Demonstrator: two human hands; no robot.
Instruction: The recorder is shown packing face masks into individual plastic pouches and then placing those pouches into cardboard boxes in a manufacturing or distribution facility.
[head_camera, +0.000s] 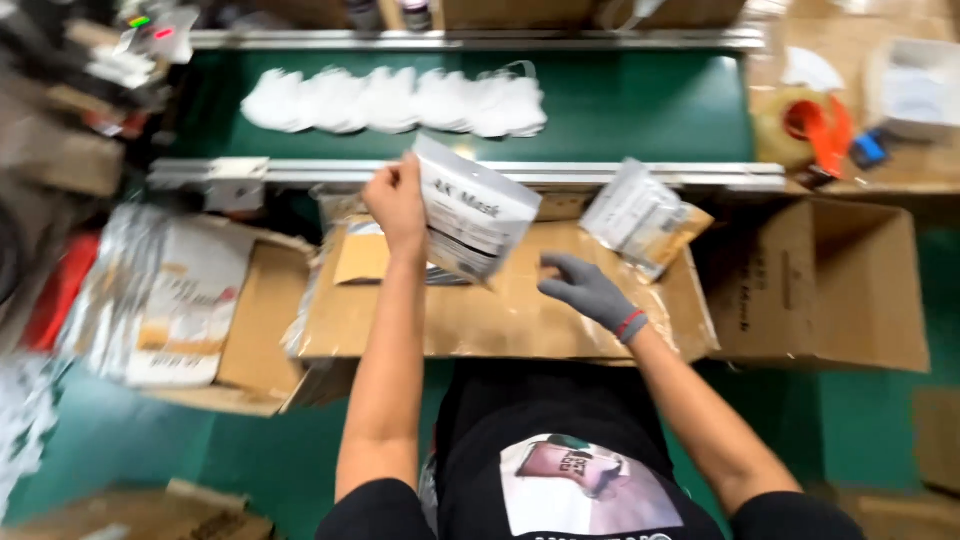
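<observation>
My bare left hand (395, 203) holds up a white and silver mask pouch (470, 212) by its upper left corner, above a flat cardboard work surface (500, 315). Just right of the pouch's lower corner, my right hand (588, 287) in a grey glove hovers over the cardboard with fingers slightly spread and nothing in it. A row of several white face masks (395, 101) lies on the green conveyor belt (640, 105) beyond the pouch.
A small stack of pouches (640, 215) lies at the cardboard's far right. An open cardboard box (830, 285) stands to the right. More pouches fill a box (165, 290) on the left. A tape roll (785, 125) with an orange dispenser sits at far right.
</observation>
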